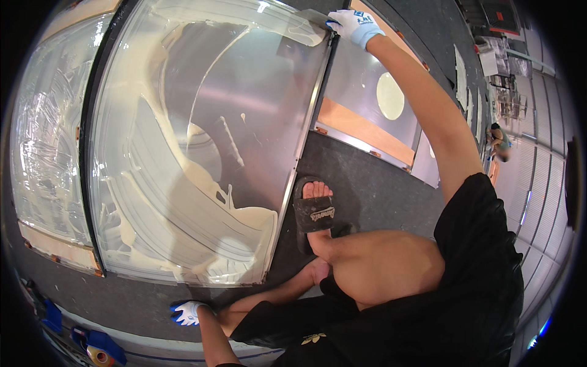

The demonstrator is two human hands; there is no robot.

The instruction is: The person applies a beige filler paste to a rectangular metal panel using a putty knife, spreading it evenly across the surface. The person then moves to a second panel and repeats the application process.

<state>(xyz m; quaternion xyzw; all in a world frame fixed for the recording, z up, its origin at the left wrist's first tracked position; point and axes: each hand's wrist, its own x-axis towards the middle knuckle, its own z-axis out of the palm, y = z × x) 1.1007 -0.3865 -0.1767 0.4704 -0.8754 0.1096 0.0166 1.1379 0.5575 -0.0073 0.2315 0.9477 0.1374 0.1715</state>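
Note:
A large smooth grey metal panel lies in front of me, partly coated with cream-coloured paste in sweeping curved bands. Bare metal shows across its middle and right side. At the panel's far right corner, my right hand, in a white and blue glove, is closed on a flat grey spreader. The spreader's blade lies over the paste along the far edge. My left hand, gloved alike, is off the panel's near edge by my leg, its fingers stretched out and holding nothing I can see.
A second panel under shiny clear film stands to the left. On the right lies another panel with a wooden strip and a cream puddle. My sandalled foot is beside the panel. A tape dispenser sits lower left. Another person is far right.

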